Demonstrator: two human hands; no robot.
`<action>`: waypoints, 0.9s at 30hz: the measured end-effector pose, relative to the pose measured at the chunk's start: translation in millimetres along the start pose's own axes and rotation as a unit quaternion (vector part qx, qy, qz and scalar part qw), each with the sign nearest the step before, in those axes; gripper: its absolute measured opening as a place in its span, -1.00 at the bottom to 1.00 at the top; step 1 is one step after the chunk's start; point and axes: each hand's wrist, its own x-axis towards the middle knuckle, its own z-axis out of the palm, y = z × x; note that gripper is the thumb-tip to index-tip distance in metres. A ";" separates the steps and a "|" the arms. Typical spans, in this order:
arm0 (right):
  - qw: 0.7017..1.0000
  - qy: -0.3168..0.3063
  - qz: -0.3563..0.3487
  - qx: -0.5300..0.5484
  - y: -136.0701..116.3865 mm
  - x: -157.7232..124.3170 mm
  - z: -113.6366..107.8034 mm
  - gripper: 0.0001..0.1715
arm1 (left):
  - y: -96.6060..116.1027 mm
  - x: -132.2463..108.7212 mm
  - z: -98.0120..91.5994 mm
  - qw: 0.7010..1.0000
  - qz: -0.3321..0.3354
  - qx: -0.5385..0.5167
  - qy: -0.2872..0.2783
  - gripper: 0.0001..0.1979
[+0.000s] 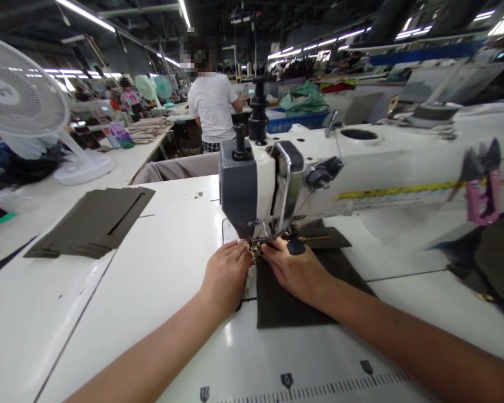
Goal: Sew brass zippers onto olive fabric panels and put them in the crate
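A white and grey sewing machine (238,184) stands in front of me, its needle and presser foot low between my hands. My left hand (230,273) is left of the needle, its fingers closed together; what its fingertips pinch is hidden. On the right, my right hand (292,270) rests over a dark olive-brown fabric piece (277,308), fingers bent and gripping it by the presser foot. The piece lies flat on the white machine table (151,313), partly under my right wrist. Another narrow part of the dark material (338,238) shows behind that hand.
A fanned stack of similar dark pieces (96,221) lies left. A white fan (84,159) stands beyond it. Pink-handled snips (483,193) hang at the machine arm, above more dark fabric (502,257). A person in a white shirt (212,106) works ahead, near a blue crate (298,122).
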 end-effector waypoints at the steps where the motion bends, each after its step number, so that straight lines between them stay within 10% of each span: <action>1: 1.000 0.003 0.002 -0.001 0.4 0.0 0.5 -0.79 | -0.2 0.2 0.0 1.000 -0.002 0.000 0.000 -0.81; 19: 0.999 0.024 0.027 0.015 -2.7 -2.3 7.3 -0.73 | -2.9 -6.5 2.7 1.000 -0.016 -0.009 0.024 -0.79; 27: 0.979 -0.046 0.171 -0.098 -4.4 -37.7 -4.1 -0.23 | 27.5 -22.9 -23.2 0.974 -0.161 0.103 -0.119 -0.61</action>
